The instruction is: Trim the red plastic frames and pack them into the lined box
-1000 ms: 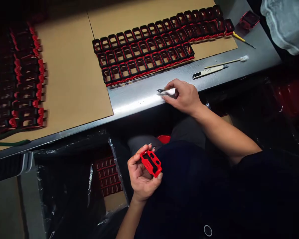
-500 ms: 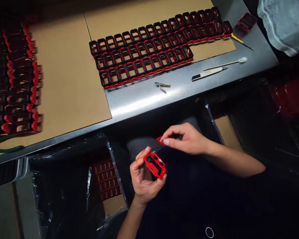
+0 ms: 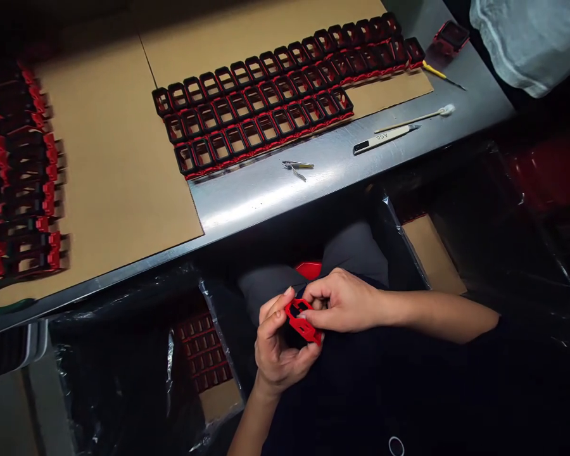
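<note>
My left hand is wrapped around the edges of a small red plastic frame with a black inside, fingers on its upper left end and thumb at its lower end. From the right, my right hand meets the same frame, its thumb and forefinger closed on the upper right side. Those fingers cover part of the opening, so any small piece between them is hidden. The frame is held tilted above my lap, below the edge of the metal table.
Rows of black-and-red frames stand on cardboard, with more stacked at the left. On the metal lie nail clippers, a craft knife, a cotton-tipped stick and a yellow-handled tool. Plastic-lined boxes flank my lap.
My right hand has come down and left onto the red frame, where before it was apart from it. My left hand still holds the frame. The whole view has shifted slightly.
</note>
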The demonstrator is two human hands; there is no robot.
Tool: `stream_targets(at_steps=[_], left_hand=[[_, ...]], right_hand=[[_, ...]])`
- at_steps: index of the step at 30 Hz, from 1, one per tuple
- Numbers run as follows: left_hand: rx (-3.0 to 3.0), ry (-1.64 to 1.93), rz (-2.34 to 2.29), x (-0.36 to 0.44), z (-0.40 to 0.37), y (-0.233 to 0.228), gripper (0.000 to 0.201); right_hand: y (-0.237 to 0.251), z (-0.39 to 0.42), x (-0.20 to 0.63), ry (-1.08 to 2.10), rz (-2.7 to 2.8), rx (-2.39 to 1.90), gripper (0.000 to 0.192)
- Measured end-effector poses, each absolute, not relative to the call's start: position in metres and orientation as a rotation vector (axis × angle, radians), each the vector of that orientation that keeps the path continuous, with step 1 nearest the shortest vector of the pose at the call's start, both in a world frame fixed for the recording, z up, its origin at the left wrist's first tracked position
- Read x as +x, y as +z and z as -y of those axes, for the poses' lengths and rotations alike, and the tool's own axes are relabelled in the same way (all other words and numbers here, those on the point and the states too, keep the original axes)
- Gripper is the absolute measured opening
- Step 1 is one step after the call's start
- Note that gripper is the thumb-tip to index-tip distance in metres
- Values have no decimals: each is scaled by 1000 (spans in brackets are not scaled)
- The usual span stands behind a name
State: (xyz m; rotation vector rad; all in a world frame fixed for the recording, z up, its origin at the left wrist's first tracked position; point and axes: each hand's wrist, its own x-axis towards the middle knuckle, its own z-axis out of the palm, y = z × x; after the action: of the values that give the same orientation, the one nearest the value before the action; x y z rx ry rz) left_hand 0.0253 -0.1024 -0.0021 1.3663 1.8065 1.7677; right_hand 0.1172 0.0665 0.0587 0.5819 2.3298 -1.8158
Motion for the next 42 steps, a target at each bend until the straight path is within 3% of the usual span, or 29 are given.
stream_targets(at_steps=[3, 6, 13, 16, 21, 26, 31, 42], left_hand=[[1319, 1764, -1863, 26, 101, -1, 69], [1237, 1799, -1816, 28, 100, -1, 58], [1196, 1706, -1849, 32, 98, -2, 85], [1242, 1699, -1858, 31, 98, 1, 81], [1215, 1702, -1860, 31, 99, 3, 80], [1193, 1669, -1864, 32, 99, 2, 80], [1160, 1673, -1794, 32, 97, 2, 80], [991, 1648, -1719, 34, 96, 5, 77]], right_hand=[[55, -64, 118, -1631, -2640, 532, 40], [51, -62, 121, -1553, -2737, 541, 46], [50, -59, 121, -1382, -2912, 509, 45], [50, -65, 118, -1569, -2756, 566, 47], [41, -83, 119, -1986, -2180, 1033, 43], [37, -86, 129, -2332, -1705, 821, 37], [42, -83, 132, -2348, -1574, 651, 28], [25, -81, 136, -2482, -1128, 479, 38]])
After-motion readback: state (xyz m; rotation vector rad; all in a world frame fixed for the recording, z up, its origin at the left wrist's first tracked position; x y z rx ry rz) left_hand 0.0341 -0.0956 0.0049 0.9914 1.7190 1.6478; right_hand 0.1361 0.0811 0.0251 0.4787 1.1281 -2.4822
